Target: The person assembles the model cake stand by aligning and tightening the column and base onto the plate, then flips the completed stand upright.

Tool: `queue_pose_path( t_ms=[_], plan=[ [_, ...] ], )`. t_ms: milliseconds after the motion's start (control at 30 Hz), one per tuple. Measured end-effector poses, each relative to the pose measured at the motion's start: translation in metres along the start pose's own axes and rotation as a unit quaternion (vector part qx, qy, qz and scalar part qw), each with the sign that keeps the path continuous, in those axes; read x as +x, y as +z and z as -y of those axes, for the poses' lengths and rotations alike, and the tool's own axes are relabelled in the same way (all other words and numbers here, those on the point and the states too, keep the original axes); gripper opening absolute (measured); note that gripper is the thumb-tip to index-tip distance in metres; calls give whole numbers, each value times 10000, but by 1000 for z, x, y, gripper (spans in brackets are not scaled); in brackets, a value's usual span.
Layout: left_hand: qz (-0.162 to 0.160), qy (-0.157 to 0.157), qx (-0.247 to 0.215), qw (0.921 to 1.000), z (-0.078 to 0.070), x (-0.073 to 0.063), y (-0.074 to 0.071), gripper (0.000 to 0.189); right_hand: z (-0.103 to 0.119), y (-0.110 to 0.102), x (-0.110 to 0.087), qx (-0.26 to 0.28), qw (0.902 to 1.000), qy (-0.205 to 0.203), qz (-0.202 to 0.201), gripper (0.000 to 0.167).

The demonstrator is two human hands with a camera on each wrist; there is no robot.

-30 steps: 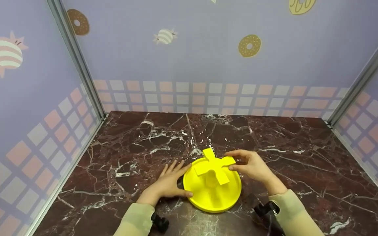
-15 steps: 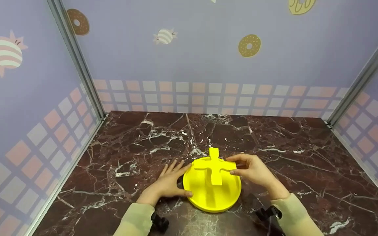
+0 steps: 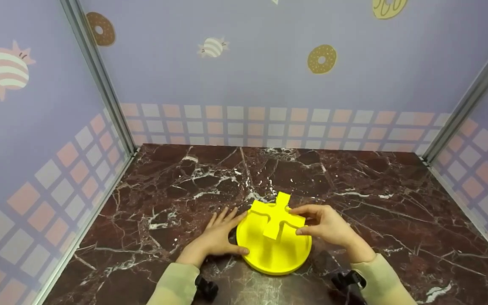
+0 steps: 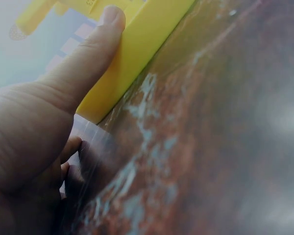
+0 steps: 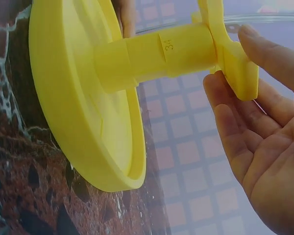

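Note:
A round yellow dish (image 3: 275, 262) with a raised rim lies on the marbled surface in the head view. From its middle rises a yellow post (image 5: 147, 54), marked with small characters in the right wrist view. On top of the post sits a four-armed yellow cross handle (image 3: 277, 217). My right hand (image 3: 326, 222) pinches the cross handle's right arm between thumb and fingers. At the dish's left side rests my left hand (image 3: 218, 237), fingers straight and spread, its thumb (image 4: 95, 54) lying on the rim.
Dark red marbled tabletop (image 3: 176, 178) spreads around the dish. Lilac printed panels (image 3: 248, 76) stand behind it and on both sides, with metal posts (image 3: 104, 84) at the corners. A black wrist device (image 3: 206, 288) sits at each sleeve.
The cross handle has turned clockwise as seen from above. My right hand has followed its arm slightly towards me. The left hand and the dish have stayed in place.

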State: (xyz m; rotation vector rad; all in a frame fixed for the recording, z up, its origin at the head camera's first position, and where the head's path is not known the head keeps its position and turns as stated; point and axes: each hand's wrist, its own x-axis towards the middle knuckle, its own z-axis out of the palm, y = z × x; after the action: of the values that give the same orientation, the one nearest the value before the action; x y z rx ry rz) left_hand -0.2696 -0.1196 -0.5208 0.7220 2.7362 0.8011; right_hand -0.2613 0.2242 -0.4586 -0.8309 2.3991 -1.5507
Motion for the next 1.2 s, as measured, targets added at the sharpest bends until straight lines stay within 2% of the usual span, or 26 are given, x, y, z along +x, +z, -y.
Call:
queue_pose_path(
  t_ms=[367, 767, 967, 1067, 1200],
  plan=[
    [-37, 10, 3, 10000, -1, 0, -1, 112, 4, 6, -6, -291, 9995, 10, -141, 48],
    [-57, -20, 40, 10000, 0, 0, 0, 112, 8, 15, -6, -580, 9975, -301, -266, 49],
    [-57, -13, 24, 10000, -1, 0, 0, 112, 10, 7, -6, -599, 9978, -258, -134, 51],
    [-55, 4, 34, 10000, -1, 0, 0, 112, 11, 0, -5, -537, 9981, -276, -115, 46],
    [-40, -5, 22, 10000, -1, 0, 0, 112, 11, -10, -1, -571, 9964, -271, -564, 33]
  ],
)
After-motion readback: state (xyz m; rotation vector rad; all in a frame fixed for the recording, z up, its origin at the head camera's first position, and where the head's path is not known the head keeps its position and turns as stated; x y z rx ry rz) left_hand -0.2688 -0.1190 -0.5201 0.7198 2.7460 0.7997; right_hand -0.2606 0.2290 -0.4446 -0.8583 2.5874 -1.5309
